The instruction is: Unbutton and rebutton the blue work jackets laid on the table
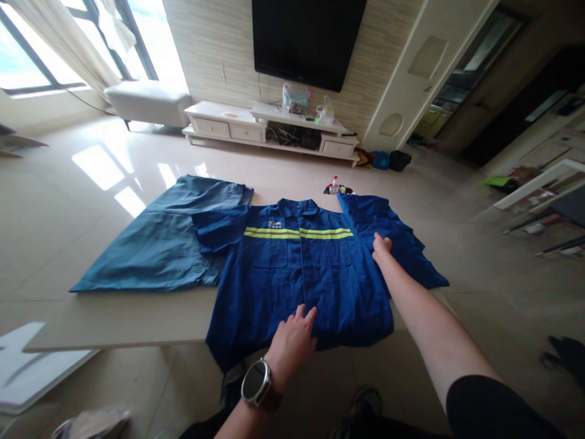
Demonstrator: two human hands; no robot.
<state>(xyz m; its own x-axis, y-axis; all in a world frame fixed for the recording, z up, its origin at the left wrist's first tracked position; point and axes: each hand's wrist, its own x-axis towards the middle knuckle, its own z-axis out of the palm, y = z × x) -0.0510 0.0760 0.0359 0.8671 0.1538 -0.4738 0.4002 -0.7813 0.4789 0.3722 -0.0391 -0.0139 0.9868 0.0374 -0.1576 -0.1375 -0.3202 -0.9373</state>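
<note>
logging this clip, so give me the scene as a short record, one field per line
left hand: fingers extended over lower front of blue jacket, contact unclear
right hand: curled at blue fabric by the jacket's side, grip unclear
jacket: front up, yellow-green stripes across chest
beside jacket, picture left: lighter blue garment
support: table
left wrist: watch
background: television, white cabinet

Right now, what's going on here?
A person has both hands at a dark blue work jacket spread front-up on a table. The left hand is over its lower front, fingers extended; the right hand is at the blue fabric on the right, grip unclear. The jacket's other sleeve overlaps a lighter blue garment on the left.
</note>
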